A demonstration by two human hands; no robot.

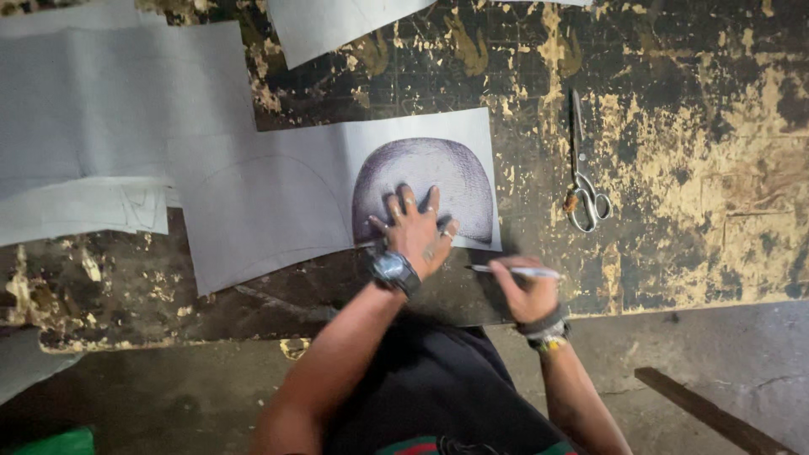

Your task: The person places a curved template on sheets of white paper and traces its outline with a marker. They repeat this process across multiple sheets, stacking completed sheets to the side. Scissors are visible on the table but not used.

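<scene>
Grey dome-shaped piece (424,187) on paper sheet (278,202), counter (674,168) | left hand (415,226) spread flat, pressing it | right hand (521,291) gripping pen (512,270) | scissors (583,181) lying right

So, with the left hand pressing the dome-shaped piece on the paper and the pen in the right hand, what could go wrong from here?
1. The dome-shaped piece is held only by the spread left hand; it could slip on the grey paper sheet.
2. The pen in the right hand sits off the sheet's lower edge, so a stroke might start on the worn table.
3. The scissors lie close to the right; an elbow or hand could knock them.
</scene>
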